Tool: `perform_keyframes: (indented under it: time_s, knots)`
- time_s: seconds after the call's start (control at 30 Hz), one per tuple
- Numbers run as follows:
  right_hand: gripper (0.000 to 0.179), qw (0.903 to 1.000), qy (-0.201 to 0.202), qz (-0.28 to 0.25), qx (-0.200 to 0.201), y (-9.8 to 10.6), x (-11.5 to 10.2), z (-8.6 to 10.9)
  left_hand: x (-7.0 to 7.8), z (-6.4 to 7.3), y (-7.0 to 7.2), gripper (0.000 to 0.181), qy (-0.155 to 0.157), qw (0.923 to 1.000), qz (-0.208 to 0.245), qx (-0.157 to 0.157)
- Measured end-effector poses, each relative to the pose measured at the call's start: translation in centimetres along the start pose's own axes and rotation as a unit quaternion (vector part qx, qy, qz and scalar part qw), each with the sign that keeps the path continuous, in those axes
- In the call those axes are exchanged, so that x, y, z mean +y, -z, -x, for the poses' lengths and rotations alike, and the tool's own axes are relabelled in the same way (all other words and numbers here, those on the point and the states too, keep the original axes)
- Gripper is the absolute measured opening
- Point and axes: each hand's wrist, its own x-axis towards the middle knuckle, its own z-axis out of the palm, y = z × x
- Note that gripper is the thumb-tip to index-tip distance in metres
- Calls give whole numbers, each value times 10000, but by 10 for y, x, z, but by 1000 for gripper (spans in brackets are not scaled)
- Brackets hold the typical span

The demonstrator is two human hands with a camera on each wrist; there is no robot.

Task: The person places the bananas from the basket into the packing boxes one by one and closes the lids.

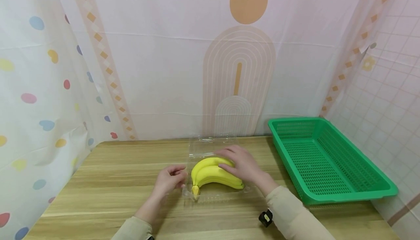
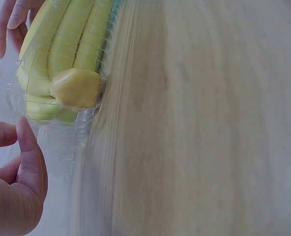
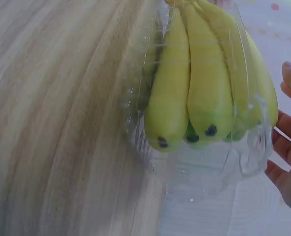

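Note:
A bunch of yellow bananas (image 1: 214, 174) lies in a clear plastic clamshell box (image 1: 216, 199), its stem end toward the left. The box's lid (image 1: 205, 147) stands folded back on the far side. My right hand (image 1: 245, 165) is over the right part of the bunch, fingers extended; in the right wrist view those fingers (image 3: 289, 142) are beside the box's wall. At the box's left edge is my left hand (image 1: 168, 181), fingers loosely bent. In the left wrist view its thumb (image 2: 31, 164) comes close to the box's corner; contact with the clear plastic is hard to tell.
A green plastic basket (image 1: 338, 196) with slotted walls stands on the right of the wooden table (image 1: 131, 160). Patterned curtains (image 1: 157, 69) hang behind and at both sides. A black strap device (image 1: 265, 218) sits by the right sleeve.

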Motion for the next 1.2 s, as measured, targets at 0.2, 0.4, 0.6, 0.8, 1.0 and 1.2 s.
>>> perform_keyframes:
  time_s: [0.2, 0.4, 0.6, 0.8, 1.0, 1.2]
  knots:
    - [41, 9994, -93, -190, 266, 3, 6, 5, 0, 0, 0, 36, 0, 10000, -6, -3]
    - [39, 9969, -357, -396, 586, 6, 12, 11, 0, 1, 0, 36, -26, 10000, -5, -5]
    - [39, 9912, -709, -726, 848, 7, 20, 16, 0, 1, 0, 36, -23, 10000, -8, -10]
    - [40, 9822, -1084, -1070, 1096, 5, 30, 18, 1, 1, 0, 38, 26, 10000, 26, -24]
    - [38, 9641, -1646, -1629, 1301, 3, 38, 19, 0, 1, 1, 38, 25, 10000, 59, -51]
    - [36, 9329, -2434, -2296, 1333, 3, 43, 19, 1, -4, 3, 37, 19, 9999, -135, -4]
